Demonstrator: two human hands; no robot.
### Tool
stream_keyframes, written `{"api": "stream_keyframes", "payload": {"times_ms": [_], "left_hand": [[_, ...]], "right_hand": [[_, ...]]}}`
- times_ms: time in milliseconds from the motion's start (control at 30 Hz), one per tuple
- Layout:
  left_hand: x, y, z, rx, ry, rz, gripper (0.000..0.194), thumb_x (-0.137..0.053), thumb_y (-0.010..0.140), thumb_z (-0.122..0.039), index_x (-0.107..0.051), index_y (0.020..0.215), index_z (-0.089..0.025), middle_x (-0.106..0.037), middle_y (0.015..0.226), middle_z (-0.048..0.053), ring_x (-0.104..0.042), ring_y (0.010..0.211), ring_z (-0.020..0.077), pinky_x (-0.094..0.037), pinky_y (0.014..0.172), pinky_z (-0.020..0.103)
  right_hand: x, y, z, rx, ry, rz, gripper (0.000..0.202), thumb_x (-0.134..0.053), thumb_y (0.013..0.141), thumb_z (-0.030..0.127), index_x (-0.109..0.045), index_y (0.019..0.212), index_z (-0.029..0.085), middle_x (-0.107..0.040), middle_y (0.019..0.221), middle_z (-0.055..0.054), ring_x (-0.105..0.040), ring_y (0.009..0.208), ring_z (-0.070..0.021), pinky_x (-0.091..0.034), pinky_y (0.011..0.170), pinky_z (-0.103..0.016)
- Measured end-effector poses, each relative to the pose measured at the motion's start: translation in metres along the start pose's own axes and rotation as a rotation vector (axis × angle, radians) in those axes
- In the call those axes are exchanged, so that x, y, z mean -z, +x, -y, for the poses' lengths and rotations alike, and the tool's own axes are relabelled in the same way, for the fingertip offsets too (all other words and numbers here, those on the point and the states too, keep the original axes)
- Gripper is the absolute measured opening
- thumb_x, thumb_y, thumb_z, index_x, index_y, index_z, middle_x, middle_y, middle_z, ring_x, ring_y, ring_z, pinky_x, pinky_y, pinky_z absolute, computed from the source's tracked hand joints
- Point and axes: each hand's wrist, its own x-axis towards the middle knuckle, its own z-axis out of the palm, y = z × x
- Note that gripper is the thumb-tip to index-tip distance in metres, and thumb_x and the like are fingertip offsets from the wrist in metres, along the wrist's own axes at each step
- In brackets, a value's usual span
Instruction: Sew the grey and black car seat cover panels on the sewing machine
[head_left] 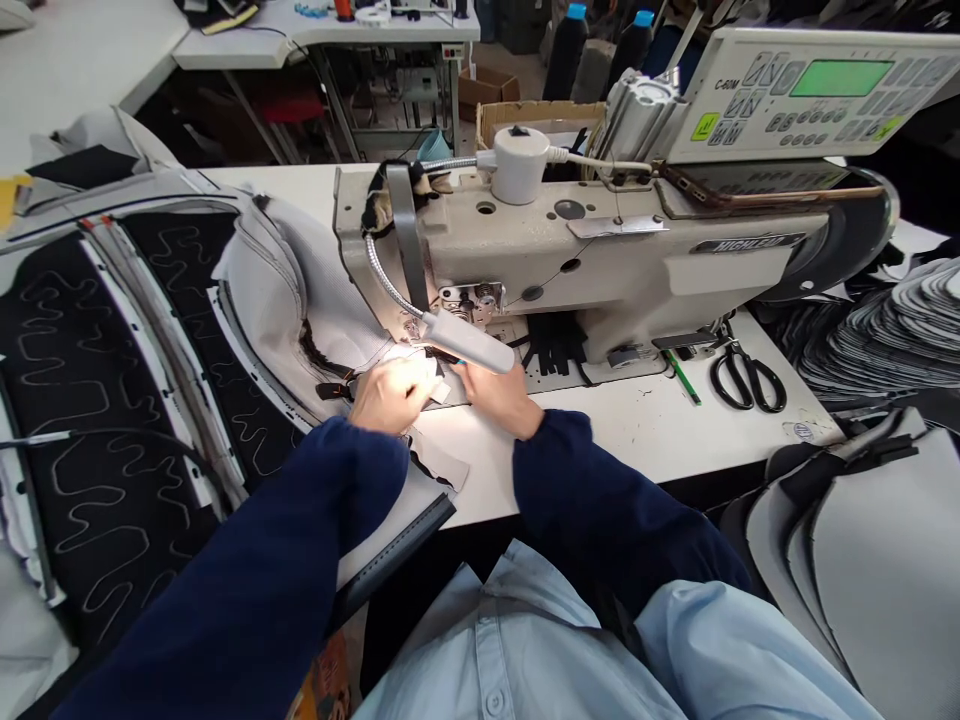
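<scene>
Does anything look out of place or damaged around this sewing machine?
I see nothing spilled or broken. One oddity: what looks like a phone lies flat on top of the sewing machine, by the control panel, where it might get knocked off.

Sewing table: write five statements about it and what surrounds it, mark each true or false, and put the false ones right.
1. The scissors lie to the right of the green pen. True.
2. The left hand holds the scissors. False: it is at the pale fabric, beside the machine.
3. The screen is red. False: it is green.
4. The lamp partly hides the right hand. True.
5. Only one blue-capped bottle stands behind the machine. False: there are two.
</scene>
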Motion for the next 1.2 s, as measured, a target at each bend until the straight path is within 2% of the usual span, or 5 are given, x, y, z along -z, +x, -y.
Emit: {"api": "stream_keyframes", "payload": {"times_ms": [167, 300, 467, 667, 1200], "left_hand": [[0.025, -0.023, -0.011, -0.201, 0.147, 0.063, 0.026, -0.045, 0.089, -0.024, -0.062, 0.071, -0.017, -0.068, 0.084, 0.006, -0.06, 0.082, 0.0176, -0.047, 0.077, 0.03], [0.015, -0.012, 0.001, -0.233, 0.357, 0.14, 0.047, -0.04, 0.077, -0.001, -0.063, 0.116, -0.013, -0.065, 0.119, 0.01, -0.057, 0.114, 0.023, -0.047, 0.09, 0.034], [0.002, 0.014, 0.022, 0.037, 0.263, 0.097, 0.035, -0.04, 0.086, -0.015, -0.073, 0.096, -0.018, -0.073, 0.094, 0.007, -0.065, 0.09, 0.0207, -0.05, 0.076, 0.03], [0.006, 0.026, 0.03, 0.256, 0.189, 0.103, 0.037, -0.043, 0.088, -0.031, -0.071, 0.069, -0.015, -0.071, 0.075, 0.01, -0.063, 0.069, 0.0195, -0.044, 0.063, 0.028], [0.006, 0.029, 0.029, 0.227, 0.084, 0.074, 0.031, -0.047, 0.086, -0.028, -0.067, 0.066, -0.015, -0.069, 0.072, 0.01, -0.064, 0.069, 0.0208, -0.045, 0.066, 0.03]], "right_hand": [[0.009, -0.022, -0.044, -0.04, -0.156, -0.16, 0.031, -0.048, 0.094, 0.028, -0.059, 0.117, 0.01, -0.062, 0.112, -0.018, -0.058, 0.101, -0.0309, -0.046, 0.085, -0.044], [-0.011, -0.033, -0.04, 0.403, -0.116, -0.342, 0.024, -0.051, 0.093, 0.024, -0.063, 0.107, 0.008, -0.062, 0.111, -0.017, -0.054, 0.106, -0.0287, -0.041, 0.097, -0.049], [-0.047, -0.034, 0.002, 0.854, 0.048, -0.28, 0.028, -0.038, 0.098, 0.016, -0.061, 0.108, 0.006, -0.062, 0.115, -0.018, -0.055, 0.11, -0.0235, -0.045, 0.097, -0.04], [-0.051, -0.011, 0.023, 0.798, -0.111, -0.228, 0.037, -0.032, 0.096, 0.009, -0.054, 0.122, -0.006, -0.052, 0.13, -0.031, -0.052, 0.123, -0.0313, -0.043, 0.103, -0.048], [-0.039, -0.009, 0.045, 0.789, -0.395, -0.112, 0.039, -0.038, 0.09, 0.007, -0.056, 0.119, -0.012, -0.055, 0.121, -0.037, -0.06, 0.109, -0.0364, -0.046, 0.095, -0.057]]}}
